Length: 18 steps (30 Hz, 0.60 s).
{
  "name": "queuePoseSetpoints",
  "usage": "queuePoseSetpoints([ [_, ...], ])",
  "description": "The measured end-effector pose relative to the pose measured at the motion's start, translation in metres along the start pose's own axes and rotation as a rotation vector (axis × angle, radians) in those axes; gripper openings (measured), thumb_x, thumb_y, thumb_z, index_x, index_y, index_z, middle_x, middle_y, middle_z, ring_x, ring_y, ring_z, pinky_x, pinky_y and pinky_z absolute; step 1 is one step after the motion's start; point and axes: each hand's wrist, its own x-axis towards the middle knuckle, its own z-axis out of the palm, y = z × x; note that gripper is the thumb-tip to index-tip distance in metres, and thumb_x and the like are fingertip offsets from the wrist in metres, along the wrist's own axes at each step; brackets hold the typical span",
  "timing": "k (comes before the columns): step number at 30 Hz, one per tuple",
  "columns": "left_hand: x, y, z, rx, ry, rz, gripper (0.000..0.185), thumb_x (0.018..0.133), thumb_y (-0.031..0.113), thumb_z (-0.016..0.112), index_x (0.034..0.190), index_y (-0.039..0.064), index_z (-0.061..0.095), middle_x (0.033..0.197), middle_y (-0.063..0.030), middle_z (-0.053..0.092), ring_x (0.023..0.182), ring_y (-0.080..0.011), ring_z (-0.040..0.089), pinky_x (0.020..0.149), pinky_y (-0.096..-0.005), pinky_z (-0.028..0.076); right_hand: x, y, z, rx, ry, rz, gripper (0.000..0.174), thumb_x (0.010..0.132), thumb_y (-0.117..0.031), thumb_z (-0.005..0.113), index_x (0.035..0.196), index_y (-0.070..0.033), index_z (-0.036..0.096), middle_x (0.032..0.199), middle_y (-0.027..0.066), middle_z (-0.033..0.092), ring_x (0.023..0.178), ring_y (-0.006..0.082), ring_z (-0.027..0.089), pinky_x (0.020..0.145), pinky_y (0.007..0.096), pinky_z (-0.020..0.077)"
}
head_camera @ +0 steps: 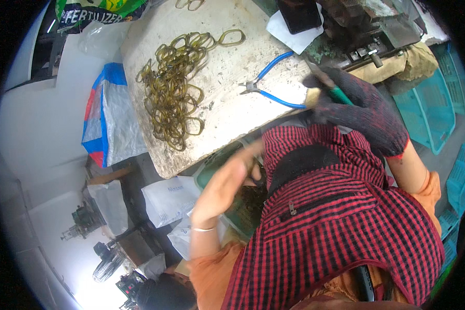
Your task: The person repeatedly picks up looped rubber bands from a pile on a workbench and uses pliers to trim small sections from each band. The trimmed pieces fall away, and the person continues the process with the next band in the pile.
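Observation:
My right hand (pixel 366 104), in a dark knitted glove with a red cuff, grips a green-handled tool (pixel 340 95) by the table's near right corner. Motion blur hides the tool's working end. My bare left hand (pixel 232 174) is blurred below the front edge of the table, over a green plastic basket (pixel 242 215). Whether its fingers hold anything cannot be made out. On the pale, stained tabletop (pixel 232 81) lie blue-handled cutting pliers (pixel 252 86), their handles spread. Left of them is a tangled heap of olive-brown oval rings (pixel 174 85).
A dark phone (pixel 300 15) lies on white paper beside a greasy metal machine (pixel 372 46). Turquoise crates (pixel 430 112) stand at right. A striped plastic sack (pixel 116 116) and white bags (pixel 172 199) sit beyond the table's left side. A person's head (pixel 166 292) shows at lower left.

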Motion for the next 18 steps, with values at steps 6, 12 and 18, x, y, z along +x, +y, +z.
queuePoseSetpoints([
  [6, 0.060, 0.013, -0.073, 1.160, 0.585, 0.324, 0.027, 0.087, 0.020, 0.076, 0.111, 0.007, 0.075, 0.107, -0.0155, 0.069, 0.108, -0.0356, 0.061, 0.096, -0.0440, 0.048, -0.013, 0.021, -0.009, -0.005, 0.030, 0.126, 0.053, 0.091, -0.019, 0.072, 0.141, -0.006, 0.059, 0.103, 0.0055, 0.067, 0.096, 0.0141, 0.065, 0.088, 0.0288, 0.0524],
  [12, 0.257, 0.010, -0.110, 1.773, 0.638, 0.718, 0.036, 0.081, 0.006, 0.068, 0.116, 0.013, 0.072, 0.134, -0.0173, 0.061, 0.128, -0.0409, 0.052, 0.114, -0.0517, 0.039, -0.012, 0.019, 0.012, -0.146, -0.092, 0.066, 0.058, 0.090, -0.024, 0.076, 0.143, -0.009, 0.058, 0.127, 0.0115, 0.068, 0.117, 0.0193, 0.063, 0.103, 0.0354, 0.0485],
  [18, 0.290, 0.015, -0.109, 1.162, 0.753, 0.712, 0.023, 0.081, 0.021, 0.073, 0.092, 0.002, 0.066, 0.098, -0.0156, 0.067, 0.095, -0.0362, 0.061, 0.089, -0.0480, 0.049, -0.039, 0.042, -0.017, 0.027, 0.120, 0.193, 0.060, 0.089, -0.020, 0.078, 0.143, -0.007, 0.057, 0.136, 0.0106, 0.064, 0.120, 0.0172, 0.061, 0.104, 0.0346, 0.0479],
])
